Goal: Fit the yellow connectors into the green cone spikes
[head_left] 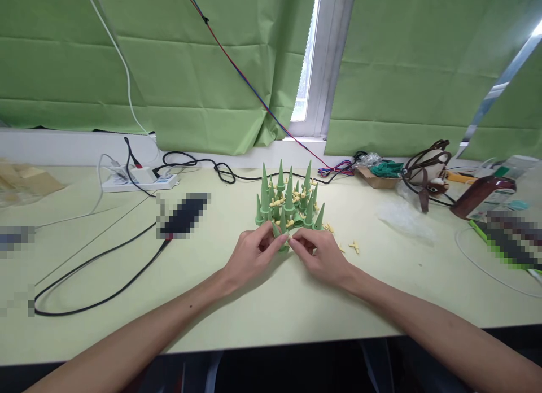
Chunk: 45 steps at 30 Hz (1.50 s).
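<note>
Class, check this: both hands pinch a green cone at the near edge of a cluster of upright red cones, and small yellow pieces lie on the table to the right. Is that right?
Not quite. The head view shows the upright cones are green, not red. The rest holds: the left hand and right hand pinch a green cone at the cluster's near edge, and yellow pieces lie on the table to the right.

On the table, the cluster of cones stands at the centre. The left hand and the right hand meet at the cluster's 6 o'clock, with 1 cone between their fingertips. Small loose pieces lie at the cluster's 4 o'clock. The power strip sits at 10 o'clock, the cardboard tray at 2 o'clock, and the bag just right of that tray. The curtains hang behind everything at 12 o'clock.
</note>
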Available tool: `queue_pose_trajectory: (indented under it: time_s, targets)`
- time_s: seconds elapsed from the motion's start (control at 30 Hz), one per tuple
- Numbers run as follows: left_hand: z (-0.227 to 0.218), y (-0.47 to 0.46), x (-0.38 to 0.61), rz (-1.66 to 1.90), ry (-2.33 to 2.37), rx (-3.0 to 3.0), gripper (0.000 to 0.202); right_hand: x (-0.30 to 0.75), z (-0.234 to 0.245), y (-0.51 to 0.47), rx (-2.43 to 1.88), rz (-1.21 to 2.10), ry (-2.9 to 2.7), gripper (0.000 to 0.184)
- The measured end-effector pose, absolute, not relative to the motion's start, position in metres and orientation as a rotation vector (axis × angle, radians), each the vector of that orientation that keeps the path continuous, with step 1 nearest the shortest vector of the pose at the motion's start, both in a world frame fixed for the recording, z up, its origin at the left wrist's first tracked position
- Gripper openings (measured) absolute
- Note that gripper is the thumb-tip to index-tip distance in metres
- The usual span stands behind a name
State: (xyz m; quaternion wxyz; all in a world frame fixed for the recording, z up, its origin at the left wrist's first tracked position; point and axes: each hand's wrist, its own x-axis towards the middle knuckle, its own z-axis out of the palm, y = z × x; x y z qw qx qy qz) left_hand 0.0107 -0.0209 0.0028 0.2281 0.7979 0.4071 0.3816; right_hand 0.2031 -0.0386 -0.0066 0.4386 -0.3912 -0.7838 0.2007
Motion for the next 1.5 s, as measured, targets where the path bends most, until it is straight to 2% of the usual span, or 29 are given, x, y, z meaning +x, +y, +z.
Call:
queue_pose_trajectory:
  time_s: [0.27, 0.57, 0.8, 1.1, 1.3, 1.5]
  targets:
    - [0.006, -0.024, 0.011, 1.038, 1.008, 2.215, 0.018, 0.204, -0.003, -0.037, -1.034, 0.545, -1.840, 0.026]
    - [0.008, -0.026, 0.012, 0.996, 0.962, 2.281, 0.019, 0.205, -0.002, -0.036, -1.077, 0.588, -1.763, 0.030]
    - [0.008, -0.024, 0.011, 0.988, 0.949, 2.040, 0.015, 0.205, -0.001, -0.036, -1.066, 0.628, -1.742, 0.030]
    - [0.010, -0.021, 0.015, 0.907, 0.978, 1.701, 0.032, 0.206, -0.002, -0.037, -1.027, 0.574, -1.807, 0.026]
    - [0.014, -0.020, 0.016, 0.750, 0.812, 1.435, 0.048, 0.206, -0.001, -0.038, -1.002, 0.550, -1.847, 0.026]
    - [0.012, -0.018, 0.017, 0.771, 0.803, 1.292, 0.050, 0.206, 0.000, -0.038, -1.006, 0.573, -1.848, 0.026]
